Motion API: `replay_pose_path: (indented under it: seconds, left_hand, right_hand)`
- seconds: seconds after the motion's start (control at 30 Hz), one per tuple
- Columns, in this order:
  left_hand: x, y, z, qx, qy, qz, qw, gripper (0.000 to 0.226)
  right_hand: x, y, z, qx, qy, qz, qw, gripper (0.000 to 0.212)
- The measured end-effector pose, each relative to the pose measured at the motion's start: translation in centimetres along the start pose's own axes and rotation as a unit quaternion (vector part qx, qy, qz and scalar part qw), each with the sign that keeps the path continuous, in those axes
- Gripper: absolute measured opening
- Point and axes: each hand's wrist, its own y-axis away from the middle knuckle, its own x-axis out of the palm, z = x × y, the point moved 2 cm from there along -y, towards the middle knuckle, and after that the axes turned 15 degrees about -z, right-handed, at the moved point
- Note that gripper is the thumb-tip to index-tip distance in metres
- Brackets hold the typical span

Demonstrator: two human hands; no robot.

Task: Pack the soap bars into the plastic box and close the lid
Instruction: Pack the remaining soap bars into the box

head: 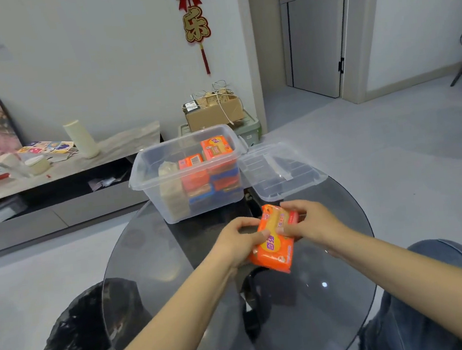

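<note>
**Both hands hold an orange soap pack above the glass bench**

Nearest to the camera, two bare forearms reach forward over the round dark glass bench (pixel 339 306). The left hand (pixel 239 241) and the right hand (pixel 308 220) are both closed on one orange plastic-wrapped soap bar pack (pixel 275 241), the left hand pinching its left edge with thumb on top, the right hand gripping its far right end. The pack is tilted, its near end low; I cannot tell if it touches the bench.

Just behind the hands stands the clear plastic storage box (pixel 150 181), open at the top. Inside it are stacked soap bars (pixel 216 147) in orange, blue and beige wrappers, reaching close to the rim on the right side. The clear plastic lid (pixel 281 169) lies flat beside the box on its right, touching or nearly touching it, and partly over the far edge of the bench.

Under the bench at the left is a black bin bag (pixel 78 336) on the floor.
</note>
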Motion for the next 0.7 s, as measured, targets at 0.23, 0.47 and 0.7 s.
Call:
replay_pose_path:
  seconds: [0.23, 0.47, 0.7]
  left_hand:
    - [-6.7, -1.4, -7.2, 0.039, 0.141, -0.073, 0.987, 0.031]
    - [-11.7, -6.9, -13.1, 0.09, 0.128, -0.154, 0.976, 0.033]
    - [-13.1, -15.4, -13.6, 0.043, 0.047, -0.209, 0.976, 0.032]
  right_hand:
    - [1.9, -1.6, 10.1, -0.024, -0.118, 0.035, 0.992, 0.068]
    - [6.9, -6.5, 18.4, -0.052, -0.165, 0.05, 0.984, 0.06]
    - [13.6, -14.2, 19.9, -0.061, -0.033, 0.051, 0.996, 0.042]
